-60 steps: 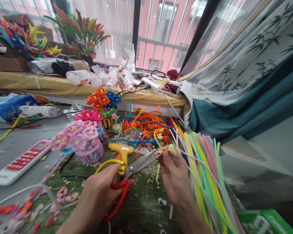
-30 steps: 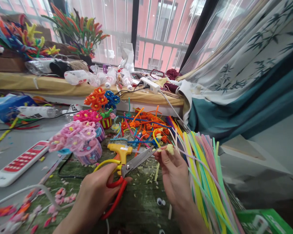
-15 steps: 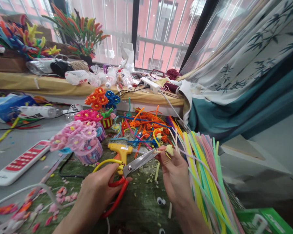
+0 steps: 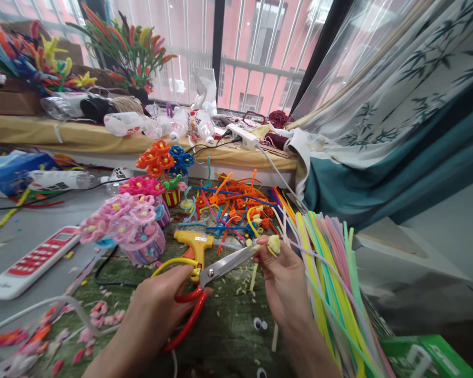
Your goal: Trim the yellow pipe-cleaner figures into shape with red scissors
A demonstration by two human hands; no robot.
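My left hand [image 4: 161, 296] is closed on the handles of a pair of scissors [image 4: 224, 264], one handle loop red and the other yellow. The metal blades look nearly together and reach up to the fingertips of my right hand [image 4: 284, 278]. Pinched in those fingers is a small pale yellow fuzzy piece [image 4: 274, 244], its lower end hidden by the fingers. The blade tips touch or nearly touch it. Behind the scissors lies a yellow hot glue gun [image 4: 197, 242]. Pale yellow clippings [image 4: 244, 286] are scattered below the blades.
A bundle of pastel pipe cleaners [image 4: 331, 273] lies right of my right hand. Pipe-cleaner flowers in a striped pot [image 4: 144, 247] stand at left, near a white remote [image 4: 35, 262]. Orange fuzzy pieces [image 4: 240, 197] are heaped behind. Googly eyes [image 4: 259, 324] lie near the front.
The scissor blades have drawn closer together. A small pale yellow bit now shows beside the blade tips. Both hands stay almost in place.
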